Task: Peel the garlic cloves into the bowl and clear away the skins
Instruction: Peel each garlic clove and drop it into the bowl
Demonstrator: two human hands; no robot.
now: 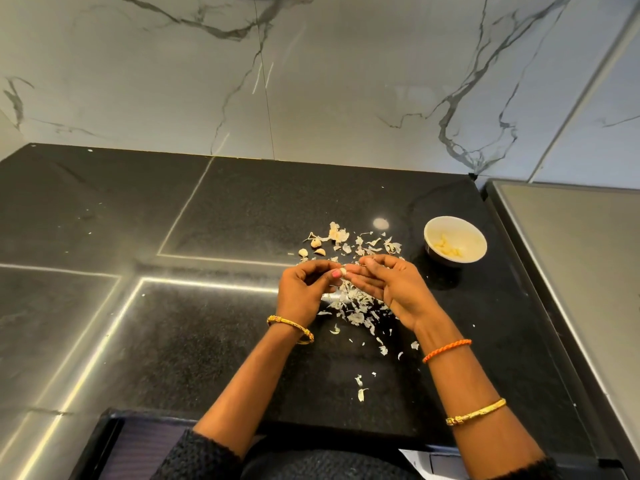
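My left hand pinches a small pale garlic clove between thumb and fingers above the black counter. My right hand meets it from the right, its fingertips curled onto the same clove. Papery garlic skins lie scattered under and behind both hands. A few unpeeled cloves sit just beyond my left hand. A white bowl with several peeled cloves inside stands to the right of my hands.
The black stone counter runs back to a marble wall. A raised grey surface borders the counter on the right. More skin flakes trail toward the front edge.
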